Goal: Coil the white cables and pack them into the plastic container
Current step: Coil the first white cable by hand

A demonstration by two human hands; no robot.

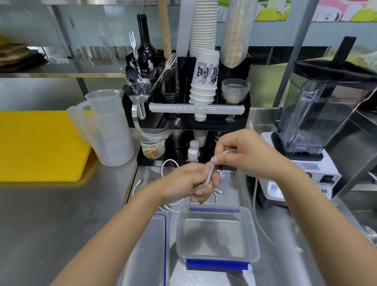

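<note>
My left hand (191, 183) grips a folded bundle of white cable (209, 174) above the steel counter. My right hand (238, 154) pinches the free end of that same cable just above the bundle. More loose white cable (170, 164) lies on the counter behind and under my hands, with a connector end at the left. The clear plastic container (255, 248) with blue clips stands open and holds nothing, directly below my hands. Its clear lid (146, 251) with a blue seal lies flat to the container's left.
A blender (318, 120) stands at the right with its tube running down past the container. A black organiser (185, 111) with cups and utensils stands behind. Stacked measuring jugs (108, 126) and a yellow cutting board (31, 145) sit at the left.
</note>
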